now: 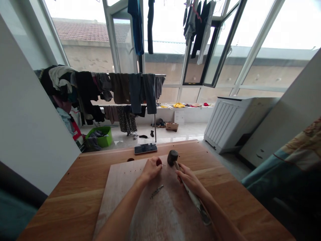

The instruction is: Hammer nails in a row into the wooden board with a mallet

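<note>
Daylight pours through tall windows (85, 43), with clothes (136, 26) hanging above. A laden drying rack (120, 87) stands on the pale floor (185, 132) near a green basket (101, 136). A white cabinet (233, 117) stands apart.

Left hand (151, 168) pinches tiny sliver (163, 164) just beside mallet (172, 157) head — nail or pin, too small to tell. Middle of mallet handle hidden inside right hand (189, 179); near end slips under forearm. Small metal piece (156, 191) on board (117, 187) — shape unclear. Dots at board's far left: holes or nail heads, cannot tell. Both forearms, board's near edge, table (75, 187) corners cut off at bottom. Hanging clothes (136, 26) cut off at top, patterned cloth (301, 150) at right edge.
</note>
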